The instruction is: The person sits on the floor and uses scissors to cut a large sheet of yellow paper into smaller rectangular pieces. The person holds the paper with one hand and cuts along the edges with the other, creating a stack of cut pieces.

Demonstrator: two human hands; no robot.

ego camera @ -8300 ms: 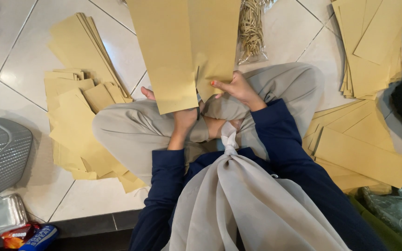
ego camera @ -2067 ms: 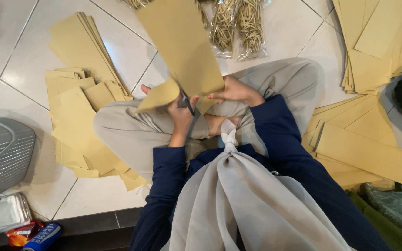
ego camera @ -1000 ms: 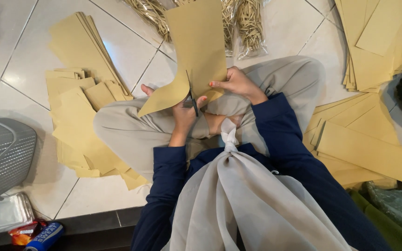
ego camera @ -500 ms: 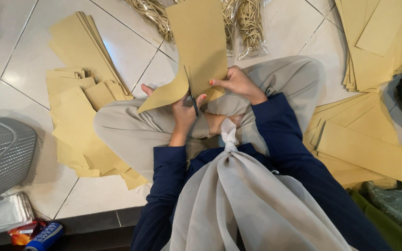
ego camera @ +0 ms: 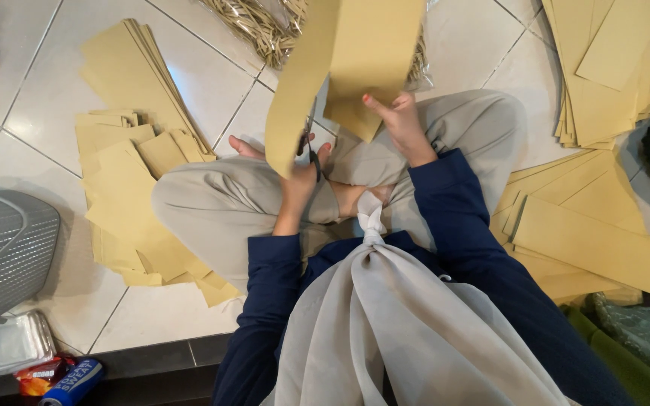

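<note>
Head view, person seated cross-legged on white floor tiles (ego camera: 54, 90). Compared with half a second ago, the tan paper sheet (ego camera: 374, 45) is lifted higher and nearer the camera, and the cut now runs much further up: a long strip (ego camera: 295, 105) hangs free on the left side of the sheet. Judgement: the cut is well along, the strip close to parting.

Left hand (ego camera: 300, 177) is closed around the scissors (ego camera: 311, 150), blades pointing up into the slit. Right hand (ego camera: 400, 124) pinches the lower edge of the sheet, fingers curled tight on the paper. The sheet is held in the air over the lap, in front of the knees.

Packages: near-left corner, a crumpled clear plastic wrapper (ego camera: 9, 346), a small red and orange packet (ego camera: 39, 374) and a blue can-shaped thing (ego camera: 73, 382) lying on its side by the dark floor border. Far centre, a clear bag of straw-coloured shreds (ego camera: 261, 26). Cut tan pieces are stacked left (ego camera: 126, 173) and right (ego camera: 588, 233).
</note>
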